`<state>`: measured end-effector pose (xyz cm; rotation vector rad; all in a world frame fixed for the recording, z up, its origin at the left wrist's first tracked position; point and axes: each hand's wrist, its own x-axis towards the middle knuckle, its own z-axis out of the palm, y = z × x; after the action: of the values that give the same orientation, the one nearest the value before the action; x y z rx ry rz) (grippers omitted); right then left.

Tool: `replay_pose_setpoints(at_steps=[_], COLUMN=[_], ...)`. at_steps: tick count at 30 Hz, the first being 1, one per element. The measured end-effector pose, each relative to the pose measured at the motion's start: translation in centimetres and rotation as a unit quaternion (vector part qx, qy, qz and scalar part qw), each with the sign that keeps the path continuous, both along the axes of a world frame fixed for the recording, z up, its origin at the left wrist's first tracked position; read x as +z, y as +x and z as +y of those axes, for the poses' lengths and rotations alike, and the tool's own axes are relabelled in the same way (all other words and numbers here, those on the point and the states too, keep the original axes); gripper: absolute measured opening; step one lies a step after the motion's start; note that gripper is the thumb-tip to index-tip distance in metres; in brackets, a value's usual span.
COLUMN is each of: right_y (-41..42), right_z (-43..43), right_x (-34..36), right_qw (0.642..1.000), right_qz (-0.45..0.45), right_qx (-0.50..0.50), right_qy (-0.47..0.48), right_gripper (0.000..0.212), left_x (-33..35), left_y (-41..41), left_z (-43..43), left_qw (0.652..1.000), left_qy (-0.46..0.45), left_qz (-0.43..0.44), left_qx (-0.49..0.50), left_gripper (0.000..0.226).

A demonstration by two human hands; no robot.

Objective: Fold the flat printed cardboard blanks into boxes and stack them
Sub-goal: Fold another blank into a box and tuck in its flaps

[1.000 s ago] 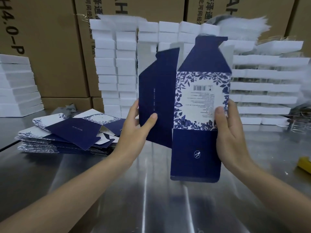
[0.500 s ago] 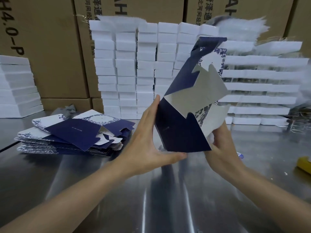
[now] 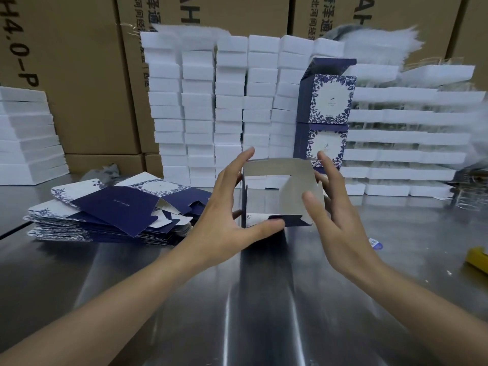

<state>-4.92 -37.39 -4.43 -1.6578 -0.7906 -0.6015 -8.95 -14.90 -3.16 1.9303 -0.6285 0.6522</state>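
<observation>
**Half-formed box** [image 3: 277, 196], centre, standing on the steel surface [image 3: 264, 299] with its grey inside facing the viewer. The left hand [image 3: 229, 210] braces it, straight fingers flat against the left wall and thumb along the near bottom edge, apparently to keep the shell square. The right hand [image 3: 340, 207] pinches the right wall between thumb and fingers, probably to tuck a flap. Flat blanks [image 3: 105, 217] lie piled at near left, within reach. Two finished boxes [image 3: 327, 114] stand stacked at far right against the white foam blocks [image 3: 200, 109].
</observation>
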Motion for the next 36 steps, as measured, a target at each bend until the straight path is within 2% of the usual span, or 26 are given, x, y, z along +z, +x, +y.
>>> replay_pose_setpoints(at_steps=[4, 8, 12, 16, 19, 23, 26, 28, 31, 34, 36], right_y=[0.2, 0.9, 1.5, 1.6, 1.7, 2.1, 2.5, 2.8, 2.9, 2.3, 2.0], right_z=[-0.3, -0.7, -1.0, -1.1, -1.0, -1.1, -1.3, -1.5, -1.7, -1.8, -2.0], right_x=[-0.2, -0.2, -0.7, -0.6, -0.7, -1.0, -1.3, -1.5, -1.5, -1.0, -0.5], right_qw=[1.000, 0.996, 0.990, 0.985, 0.985, 0.981, 0.959, 0.947, 0.935, 0.935, 0.922], right_qz=[-0.013, -0.030, -0.046, -0.059, -0.039, -0.041, -0.068, -0.054, -0.029, 0.004, 0.007], right_qx=[-0.027, -0.075, -0.113, -0.124, -0.117, -0.141, -0.203, -0.228, -0.247, -0.253, -0.267], right_qy=[-0.006, -0.030, -0.075, -0.106, -0.118, -0.130, -0.187, -0.222, -0.252, -0.248, -0.282], right_gripper=[0.055, 0.058, 0.056, 0.064, 0.063, 0.055, 0.045, 0.034, 0.028, 0.042, 0.052], left_x=[0.2, 0.1, -0.2, -0.5, -0.6, -1.0, -1.2, -1.3, -1.3, -1.4, -1.4], left_y=[0.2, 0.8, 1.2, 1.4, 1.3, 1.7, 1.7, 1.4, 0.8, -0.1, -0.6], left_z=[0.0, 0.7, 1.1, 1.3, 1.2, 1.0, 0.8, 0.8, 0.7, 0.0, -0.6], left_qw=[0.999, 0.997, 0.993, 0.990, 0.990, 0.989, 0.987, 0.986, 0.967, 0.927, 0.903], left_qy=[-0.026, -0.044, 0.001, 0.047, 0.068, 0.065, 0.082, 0.104, 0.209, 0.327, 0.369], left_qz=[-0.007, -0.006, -0.047, -0.055, -0.045, -0.035, -0.027, -0.032, -0.080, -0.152, -0.195], left_qx=[0.033, 0.068, 0.106, 0.121, 0.113, 0.128, 0.133, 0.129, 0.124, 0.106, 0.098], left_gripper=[0.080, 0.061, 0.050, 0.054, 0.061, 0.054, 0.053, 0.056, 0.072, 0.088, 0.088])
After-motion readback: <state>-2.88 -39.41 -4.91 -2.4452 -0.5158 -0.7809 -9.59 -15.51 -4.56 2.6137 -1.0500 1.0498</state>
